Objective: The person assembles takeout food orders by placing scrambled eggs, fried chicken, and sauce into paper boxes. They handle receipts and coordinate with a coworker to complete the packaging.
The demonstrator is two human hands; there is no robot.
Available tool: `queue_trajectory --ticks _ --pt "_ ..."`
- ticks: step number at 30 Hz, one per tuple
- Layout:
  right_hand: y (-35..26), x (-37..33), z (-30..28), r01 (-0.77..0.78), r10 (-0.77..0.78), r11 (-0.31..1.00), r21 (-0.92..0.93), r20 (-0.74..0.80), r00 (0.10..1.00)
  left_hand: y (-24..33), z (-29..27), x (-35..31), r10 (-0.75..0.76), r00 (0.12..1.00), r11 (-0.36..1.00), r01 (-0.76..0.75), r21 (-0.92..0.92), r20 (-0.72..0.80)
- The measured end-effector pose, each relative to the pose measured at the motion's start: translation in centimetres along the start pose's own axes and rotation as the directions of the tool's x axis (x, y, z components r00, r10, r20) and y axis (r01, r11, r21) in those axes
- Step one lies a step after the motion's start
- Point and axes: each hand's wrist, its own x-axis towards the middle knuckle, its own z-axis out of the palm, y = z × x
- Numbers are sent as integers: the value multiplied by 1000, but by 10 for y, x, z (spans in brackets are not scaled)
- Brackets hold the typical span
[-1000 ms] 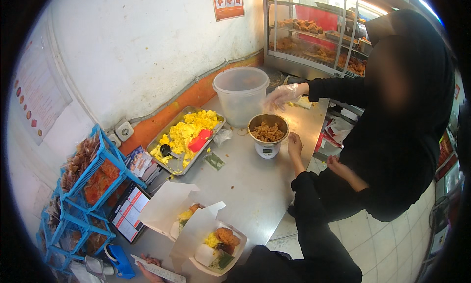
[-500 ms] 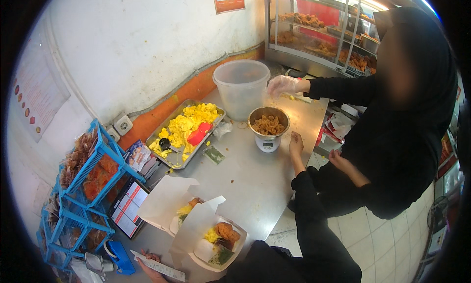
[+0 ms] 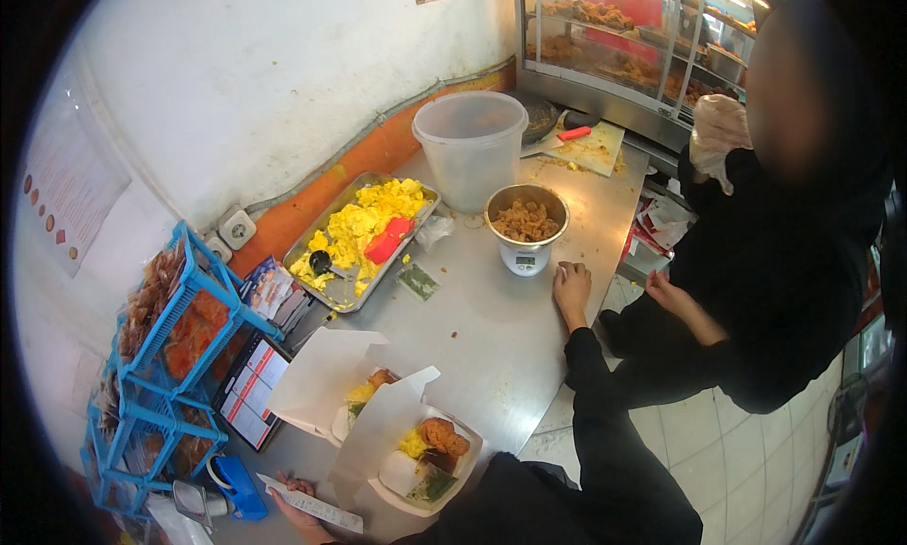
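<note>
At the lower left, my left hand [image 3: 300, 509] is closed on a long white paper slip [image 3: 326, 509], beside two food boxes. The nearer open box [image 3: 373, 441] contains white rice, yellow egg, fried chicken and a green packet; the other box [image 3: 316, 380] stands behind it, partly covered. My right hand [image 3: 573, 292] rests at the right edge of the metal table with its fingers curled in and nothing visible in them. Just beyond it, a metal bowl [image 3: 527, 224] of brown fried pieces sits on a white digital scale [image 3: 525, 260].
Along the wall are an egg tray [image 3: 354, 233] with a red scoop, a clear bucket [image 3: 472, 158], a tablet [image 3: 253, 389] and blue baskets [image 3: 184, 356]. A red-handled knife [image 3: 567, 137] lies on a cutting board [image 3: 595, 148]. A co-worker's gloved hand [image 3: 718, 134] is at the right.
The co-worker's gloved hand has drawn back from the bucket toward their body, uncovering the knife and board. My right hand's fingers have curled more; my left still holds the slip.
</note>
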Motion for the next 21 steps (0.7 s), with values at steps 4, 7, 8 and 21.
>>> queue_trajectory --ticks 4,7,8,21 --pt "-5 1 -3 27 -27 998 -54 8 1000 0 -1 1 -9 998 1000 8 25 64" --pt "-7 1 -3 29 -28 998 -60 9 1000 0 -8 5 -15 994 1000 15 6 107" --pt "-7 1 -3 31 -30 997 -64 5 1000 0 -11 6 -12 993 1000 12 -2 117" --pt "-8 -4 -4 0 0 996 -90 9 1000 -4 1 29 -34 981 998 22 64 191"
